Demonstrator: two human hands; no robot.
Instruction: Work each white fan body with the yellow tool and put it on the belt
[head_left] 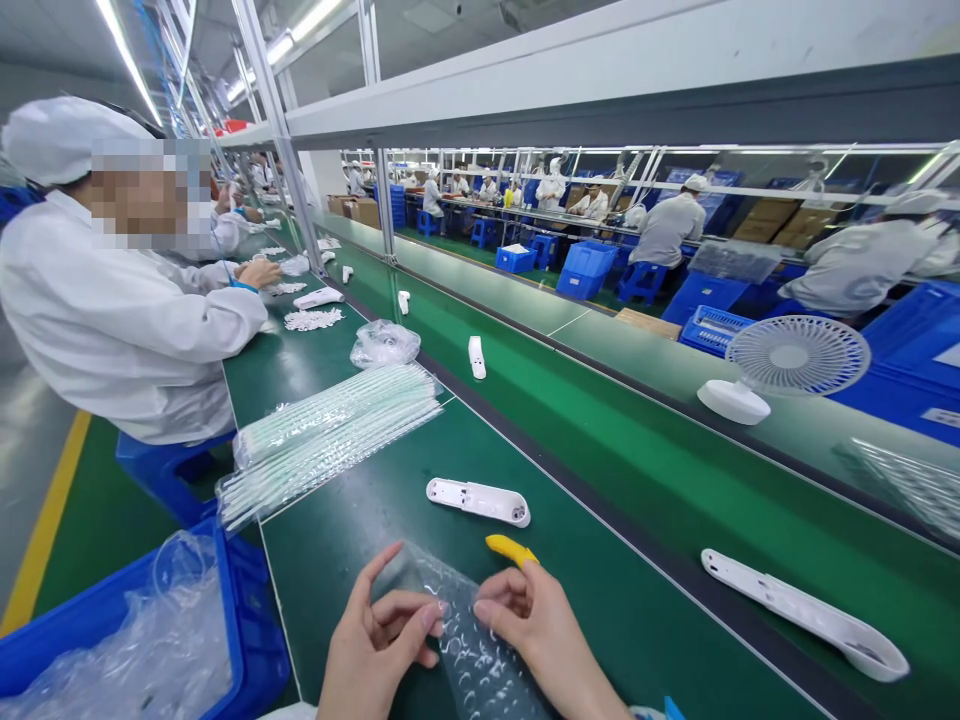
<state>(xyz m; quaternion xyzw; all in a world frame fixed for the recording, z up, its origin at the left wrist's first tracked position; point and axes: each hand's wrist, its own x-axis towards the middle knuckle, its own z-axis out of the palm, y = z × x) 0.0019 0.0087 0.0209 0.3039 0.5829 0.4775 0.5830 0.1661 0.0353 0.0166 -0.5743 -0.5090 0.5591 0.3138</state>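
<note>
A clear bubble-wrap bag is stretched between my two hands above the green tabletop. My left hand pinches its left edge with thumb and fingers, the index finger extended upward. On the other edge, my right hand closes thumb and fingers on the plastic; a yellow finger cot covers its index finger. The bag looks flat, and its lower end runs out of view. Just beyond my hands, a white elongated plastic housing lies on the table.
Bundled pale-green strips and a clear plastic bag lie ahead. A blue bin of clear plastic stands at left. The green conveyor carries a long white housing. A white fan stands beyond. A co-worker sits at left.
</note>
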